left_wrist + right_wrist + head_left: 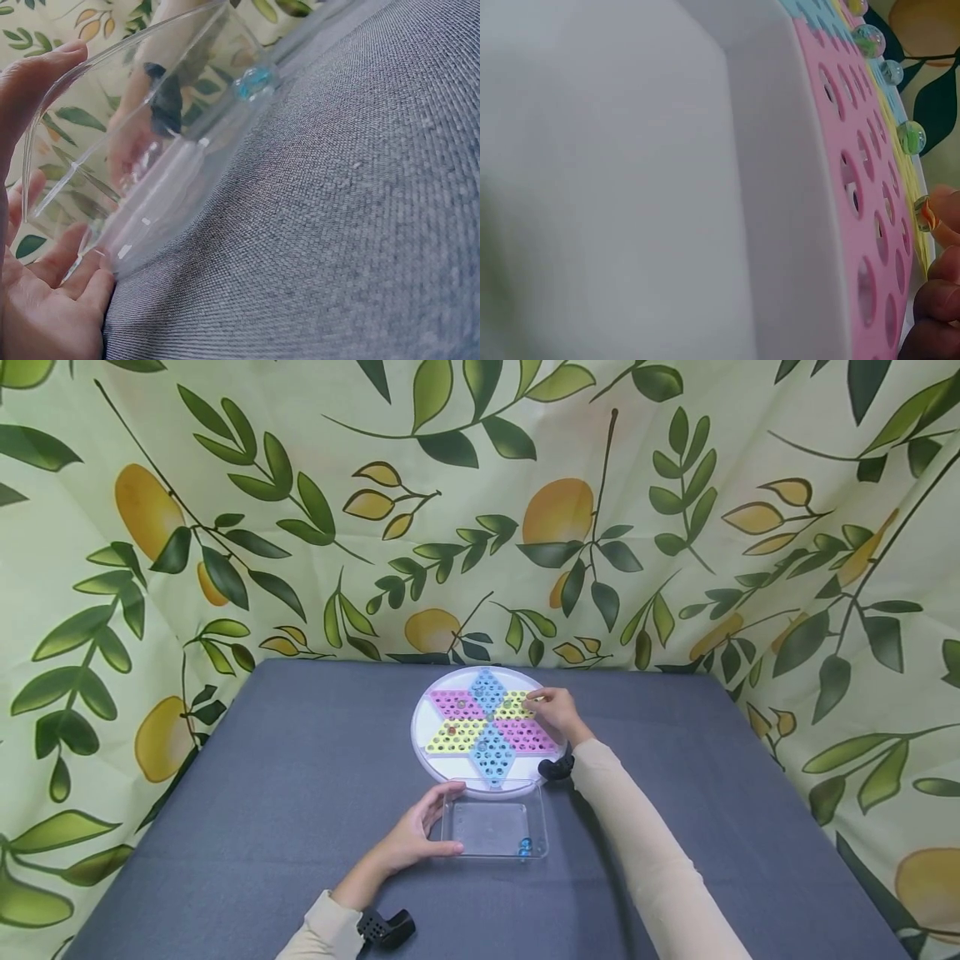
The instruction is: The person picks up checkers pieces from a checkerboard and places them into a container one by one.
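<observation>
A round white Chinese checkers board with a pink, yellow and blue star of holes lies toward the far part of the table. Over its right yellow section, my right hand pinches an orange-swirled marble between thumb and finger, right at the holes. A green marble and a clear one sit on the board, with several others spread over the star. Nearer to me, my left hand grips the left side of a clear plastic box, thumb at the near corner, fingers at the far one. Blue marbles lie in its right near corner.
The box stands against the board's near edge. A dark grey cloth covers the table. Behind it hangs a curtain printed with leaves and fruit. Each wrist wears a black camera, the right one close beside the board's rim.
</observation>
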Motion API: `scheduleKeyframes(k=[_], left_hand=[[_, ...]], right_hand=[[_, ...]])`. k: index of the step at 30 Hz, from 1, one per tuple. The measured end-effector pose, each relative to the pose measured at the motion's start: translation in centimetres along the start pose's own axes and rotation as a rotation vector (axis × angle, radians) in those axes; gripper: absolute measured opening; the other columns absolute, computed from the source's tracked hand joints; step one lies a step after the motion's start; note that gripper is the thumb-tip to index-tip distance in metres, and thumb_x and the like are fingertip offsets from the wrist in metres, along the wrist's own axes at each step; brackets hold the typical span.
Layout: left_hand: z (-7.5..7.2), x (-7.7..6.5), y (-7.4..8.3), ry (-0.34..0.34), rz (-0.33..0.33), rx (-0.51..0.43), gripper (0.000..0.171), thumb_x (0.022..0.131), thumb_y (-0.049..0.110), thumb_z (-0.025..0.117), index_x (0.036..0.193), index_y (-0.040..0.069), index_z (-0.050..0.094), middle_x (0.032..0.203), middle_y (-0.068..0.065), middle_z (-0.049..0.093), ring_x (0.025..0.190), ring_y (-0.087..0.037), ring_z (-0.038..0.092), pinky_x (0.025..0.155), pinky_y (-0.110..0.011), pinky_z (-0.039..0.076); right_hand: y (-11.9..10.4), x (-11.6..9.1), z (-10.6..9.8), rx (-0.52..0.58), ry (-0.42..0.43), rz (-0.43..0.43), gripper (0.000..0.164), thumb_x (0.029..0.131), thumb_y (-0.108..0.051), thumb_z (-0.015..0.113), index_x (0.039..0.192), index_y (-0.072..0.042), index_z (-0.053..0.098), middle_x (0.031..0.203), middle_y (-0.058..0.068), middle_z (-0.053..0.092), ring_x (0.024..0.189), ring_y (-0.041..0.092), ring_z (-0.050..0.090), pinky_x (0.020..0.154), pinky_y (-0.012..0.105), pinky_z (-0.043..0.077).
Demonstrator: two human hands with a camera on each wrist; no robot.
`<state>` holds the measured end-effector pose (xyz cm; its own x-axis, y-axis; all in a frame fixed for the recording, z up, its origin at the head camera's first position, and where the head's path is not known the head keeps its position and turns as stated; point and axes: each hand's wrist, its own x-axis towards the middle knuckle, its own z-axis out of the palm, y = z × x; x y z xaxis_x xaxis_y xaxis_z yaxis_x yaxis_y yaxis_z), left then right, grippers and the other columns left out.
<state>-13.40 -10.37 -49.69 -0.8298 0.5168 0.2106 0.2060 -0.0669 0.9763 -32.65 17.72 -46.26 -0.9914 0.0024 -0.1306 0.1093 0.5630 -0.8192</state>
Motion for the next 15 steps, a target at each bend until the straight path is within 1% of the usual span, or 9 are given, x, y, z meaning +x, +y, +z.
scheduleKeyframes(k=[3,5,11,15], left_hand=[[-0.01,-0.02,-0.04,0.0,0.005,-0.005,0.082,0.075,0.008,0.079,0.143,-0.005,0.033,0.149,-0.034,0.032,0.131,0.015,0.037,0.11,-0.001,0.024],[-0.02,-0.02,-0.04,0.0,0.008,-0.007,0.082,0.075,0.008,0.079,0.142,-0.005,0.033,0.149,-0.034,0.031,0.131,0.014,0.037,0.11,-0.001,0.024],[-0.02,0.01,0.03,-0.001,0.004,-0.009,0.082,0.075,0.008,0.079,0.142,-0.005,0.033,0.149,-0.034,0.032,0.131,0.015,0.037,0.11,-0.001,0.024],[-0.03,0.05,-0.04,-0.002,0.007,-0.009,0.083,0.075,0.008,0.079,0.143,-0.006,0.033,0.149,-0.034,0.032,0.131,0.015,0.037,0.11,-0.001,0.024]], right_hand=[[0.04,0.06,0.15,-0.004,0.0,-0.002,0.032,0.086,-0.021,0.07,0.113,-0.004,0.069,0.094,0.009,0.067,0.079,0.013,0.051,0.068,0.018,0.041],[-0.01,0.07,0.21,-0.009,-0.001,-0.004,0.031,0.086,-0.021,0.07,0.113,-0.004,0.069,0.1,0.011,0.068,0.081,0.013,0.052,0.069,0.018,0.042],[-0.12,0.08,0.3,-0.006,-0.01,-0.004,0.031,0.086,-0.019,0.069,0.113,-0.003,0.069,0.101,0.012,0.067,0.085,0.015,0.055,0.075,0.021,0.043],[-0.07,0.05,0.25,-0.023,-0.01,-0.013,0.03,0.086,-0.018,0.069,0.112,-0.003,0.069,0.106,0.015,0.067,0.089,0.018,0.055,0.08,0.024,0.045]])
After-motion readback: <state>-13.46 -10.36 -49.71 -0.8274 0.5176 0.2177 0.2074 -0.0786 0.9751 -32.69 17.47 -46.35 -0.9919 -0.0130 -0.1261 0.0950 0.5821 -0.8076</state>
